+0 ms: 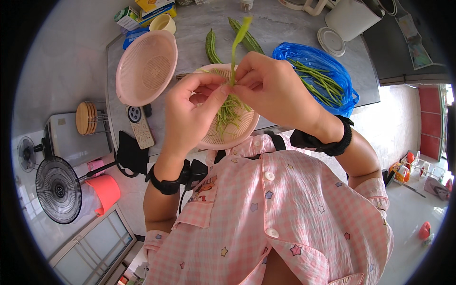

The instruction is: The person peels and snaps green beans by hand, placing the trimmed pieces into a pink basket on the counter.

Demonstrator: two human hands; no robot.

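A green vegetable stem (pixel 233 53) stands upright between my fingertips, its paler, wider end at the top. My left hand (pixel 195 105) pinches its lower end from one side, and my right hand (pixel 272 89) pinches it from the other. Just below my hands, a round pink plastic colander (pixel 245 131) holds thin green stem pieces (pixel 228 115). To the right, a blue plastic bag (pixel 320 58) lies spread around long green stems (pixel 326 83). Two ridged green gourds, one curved (pixel 211 46) and one straighter (pixel 249 39), lie beyond the colander.
An oval pink colander (pixel 165 64) sits tilted at the left, near a phone in a patterned case (pixel 141 131) and a black cloth (pixel 131 153). Boxes (pixel 156 14) and a cream cup (pixel 163 24) stand at the back left. A round lid (pixel 331 41) and white container (pixel 351 17) are back right.
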